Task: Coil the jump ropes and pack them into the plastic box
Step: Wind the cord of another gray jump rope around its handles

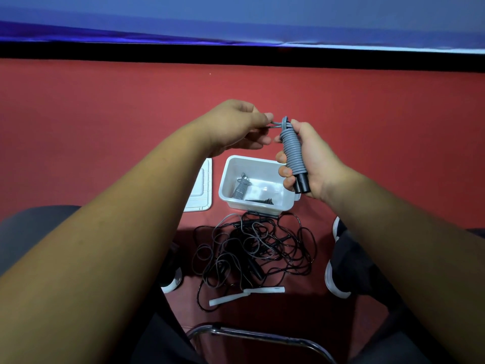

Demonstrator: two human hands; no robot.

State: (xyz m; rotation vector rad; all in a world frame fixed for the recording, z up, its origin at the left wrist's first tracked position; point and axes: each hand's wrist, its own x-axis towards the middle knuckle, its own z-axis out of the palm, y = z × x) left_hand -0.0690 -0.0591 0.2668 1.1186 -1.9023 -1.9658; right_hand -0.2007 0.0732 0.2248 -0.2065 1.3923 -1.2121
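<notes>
Nearest me I see the chair rail (262, 334), and just past it on the red floor (105, 114) lies a loose tangle of ropes (252, 248), black and grey, with two white handles (246, 294) at its near edge. Beyond the tangle, just beside it, stands the white plastic box (231, 179), holding a wound grey bundle (240, 189) and a dark one next to it. The lid (202, 190) lies flat on the box's left, partly hidden by my forearm. Farther out, held up over the box's right end, my right hand (312, 164) has its fingers (284, 171) curled tight round the coiled grey rope (292, 153), whose black handle ends (301, 183) stick out below. My left hand (236, 127) pinches the loose cord end (277, 124) at the coil's top.
</notes>
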